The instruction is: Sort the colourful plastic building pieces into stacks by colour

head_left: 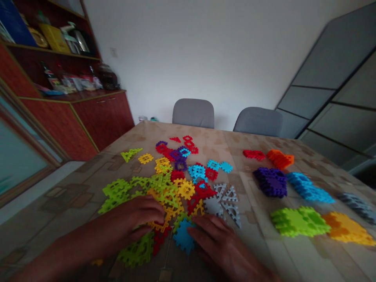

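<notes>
Okay, here's what my head-cam feed shows: the left hand (132,219) is down at about 6 o'clock, fingers together and curled over a tangle of lime green and yellow blocks, though I can't tell if they're actually clamped on anything. The right hand (217,244) lies palm down with its fingers slightly apart and gripping nothing, just beside a blue block (183,237). Both hands sit at the near edge of a loose heap of interlocking plastic blocks (179,188), with grey triangular blocks (230,207) just off to the right. Sorted so far, out at 2 to 4 o'clock: a red stack (254,155), orange stack (279,159), purple stack (270,183), sky blue stack (308,188), grey stack (357,207), green stack (299,221) and yellow stack (346,229). Plenty of mixed colours remain in the heap. It's all on a beige patterned tablecloth (258,254), with two grey chairs (193,113) at 12 o'clock, a red-brown wooden cabinet (102,121) at 10 o'clock, and grey glass panels (323,90) at 2 o'clock.
</notes>
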Available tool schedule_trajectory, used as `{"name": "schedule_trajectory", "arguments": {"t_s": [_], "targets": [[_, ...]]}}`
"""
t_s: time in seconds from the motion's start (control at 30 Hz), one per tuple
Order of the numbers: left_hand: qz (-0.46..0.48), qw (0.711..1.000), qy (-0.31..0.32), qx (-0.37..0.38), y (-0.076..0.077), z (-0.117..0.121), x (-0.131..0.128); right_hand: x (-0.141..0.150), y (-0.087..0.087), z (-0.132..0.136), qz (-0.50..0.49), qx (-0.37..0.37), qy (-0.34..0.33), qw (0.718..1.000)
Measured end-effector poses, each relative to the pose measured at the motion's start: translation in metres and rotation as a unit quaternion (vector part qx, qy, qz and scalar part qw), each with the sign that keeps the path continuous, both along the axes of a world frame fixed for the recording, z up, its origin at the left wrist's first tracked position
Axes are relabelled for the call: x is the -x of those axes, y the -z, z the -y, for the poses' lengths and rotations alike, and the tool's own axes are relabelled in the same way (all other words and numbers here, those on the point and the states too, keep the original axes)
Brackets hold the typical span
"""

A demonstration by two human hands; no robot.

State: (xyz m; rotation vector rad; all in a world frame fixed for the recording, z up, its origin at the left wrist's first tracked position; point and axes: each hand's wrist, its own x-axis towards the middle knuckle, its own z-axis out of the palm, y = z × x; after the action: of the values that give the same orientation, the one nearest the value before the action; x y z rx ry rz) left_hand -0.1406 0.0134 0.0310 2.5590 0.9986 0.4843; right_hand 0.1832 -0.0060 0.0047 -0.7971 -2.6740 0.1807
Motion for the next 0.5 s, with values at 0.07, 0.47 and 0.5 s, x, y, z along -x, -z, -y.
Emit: {"name": "schedule_trajectory", "arguments": {"t_s": [0.07, 0.47, 0.5], "targets": [[-0.01, 1.0, 0.025, 0.016, 0.003, 0.002, -0.005, 0.003, 0.002, -0.001, 0.013, 0.001, -0.004, 1.0], [-0.004, 1.0, -0.029, -0.006, 0.011, -0.008, 0.006, 0.017, 0.0, -0.007, 0.008, 0.038, 0.009, 0.999], [-0.003, 0.999, -0.045, -0.014, 0.009, -0.011, 0.012, 0.017, 0.002, -0.007, 0.003, 0.025, 0.006, 1.0]]}}
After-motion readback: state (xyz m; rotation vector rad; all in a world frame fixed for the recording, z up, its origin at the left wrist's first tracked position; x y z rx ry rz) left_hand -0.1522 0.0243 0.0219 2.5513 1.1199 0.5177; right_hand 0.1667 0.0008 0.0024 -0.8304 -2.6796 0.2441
